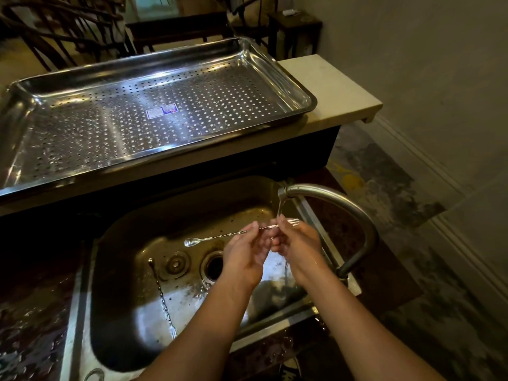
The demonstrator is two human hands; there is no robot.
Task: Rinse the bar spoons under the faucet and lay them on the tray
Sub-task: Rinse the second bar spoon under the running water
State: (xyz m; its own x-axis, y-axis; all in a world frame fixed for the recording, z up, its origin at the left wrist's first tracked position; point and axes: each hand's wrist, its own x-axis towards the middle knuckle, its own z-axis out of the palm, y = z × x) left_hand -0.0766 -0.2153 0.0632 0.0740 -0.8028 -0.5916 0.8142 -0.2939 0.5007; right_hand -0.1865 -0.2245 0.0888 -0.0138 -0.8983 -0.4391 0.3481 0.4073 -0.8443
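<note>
Dim steel sink (92,270) fills the lower view, its near corner cut off. Over it both hands clamp one bar spoon (220,236) — left hand (244,259) pinching the twisted shaft, right hand (299,243) curled round the forked end, partly hiding it under the faucet (330,196) stream. Left of the left hand lies a thin twisted length (162,295) — spoon or chain, unclear. Beyond the hands, a perforated tray (277,64) sits on the tabletop (332,86).

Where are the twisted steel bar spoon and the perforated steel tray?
twisted steel bar spoon (220,237), head view, middle of its stem.
perforated steel tray (283,78), head view, its right wall.
</note>
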